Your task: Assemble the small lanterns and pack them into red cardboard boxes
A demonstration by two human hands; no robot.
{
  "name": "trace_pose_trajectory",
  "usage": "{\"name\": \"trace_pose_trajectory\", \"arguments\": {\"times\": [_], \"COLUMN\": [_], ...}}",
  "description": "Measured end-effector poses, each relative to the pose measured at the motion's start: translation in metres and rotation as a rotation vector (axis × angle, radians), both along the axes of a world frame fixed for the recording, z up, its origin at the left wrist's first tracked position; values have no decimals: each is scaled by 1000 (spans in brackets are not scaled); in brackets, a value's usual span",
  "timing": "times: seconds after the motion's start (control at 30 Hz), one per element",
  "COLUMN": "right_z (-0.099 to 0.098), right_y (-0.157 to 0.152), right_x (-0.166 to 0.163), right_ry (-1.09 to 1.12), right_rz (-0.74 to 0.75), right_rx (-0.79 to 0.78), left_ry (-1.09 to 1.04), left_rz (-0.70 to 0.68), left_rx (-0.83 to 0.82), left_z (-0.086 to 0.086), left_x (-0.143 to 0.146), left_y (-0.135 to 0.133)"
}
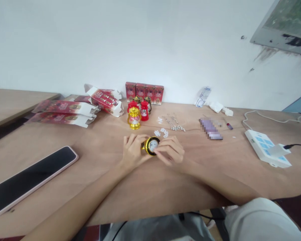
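My left hand (134, 149) is wrapped round a small gold lantern (148, 144), tipped so its round base with a black ring and a white centre faces me. At that base, the fingertips of my right hand (172, 150) are pressed together on the white centre; whether they pinch a small piece there I cannot make out. Just beyond my hands lie several small white plastic pieces (165, 133) and a group of silver button cells (177, 128). Behind my left hand stand another gold lantern (134, 118), red lanterns (144, 111) and bronze ones.
Red printed boxes (140, 92) stand against the wall, with flattened cartons (65, 112) to their left. A phone (32, 179) lies at front left. On the right are a blurred purple item (211, 129), a screwdriver (229, 126), crumpled tissue (217, 107) and a white power strip (264, 147) with cables.
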State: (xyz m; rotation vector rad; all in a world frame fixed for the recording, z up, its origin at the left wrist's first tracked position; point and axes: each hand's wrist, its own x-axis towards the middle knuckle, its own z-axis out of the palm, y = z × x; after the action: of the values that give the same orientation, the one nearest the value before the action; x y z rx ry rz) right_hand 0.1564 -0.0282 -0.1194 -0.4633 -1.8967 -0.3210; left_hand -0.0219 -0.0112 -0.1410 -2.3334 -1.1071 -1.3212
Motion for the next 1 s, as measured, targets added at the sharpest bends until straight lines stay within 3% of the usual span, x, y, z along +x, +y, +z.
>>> {"name": "trace_pose_trajectory", "arguments": {"times": [0.17,0.33,0.67,0.9,1.0], "right_z": [4,0,0,-1,6], "right_y": [-5,-1,-2,-3,-10], "right_x": [0,1,4,3,2], "right_ry": [7,-7,-54,-17,-12], "right_rz": [-8,-15,-17,-3,20], "right_rx": [-54,16,48,-15,-163], "left_ry": [-3,-9,-14,-4,-5], "left_rz": [-38,-49,-76,-68,-62], "left_rx": [94,153,161,164,181], "left_z": [0,4,6,5,6], "left_x": [-1,1,2,2,1], "left_y": [1,0,-1,-2,-1]}}
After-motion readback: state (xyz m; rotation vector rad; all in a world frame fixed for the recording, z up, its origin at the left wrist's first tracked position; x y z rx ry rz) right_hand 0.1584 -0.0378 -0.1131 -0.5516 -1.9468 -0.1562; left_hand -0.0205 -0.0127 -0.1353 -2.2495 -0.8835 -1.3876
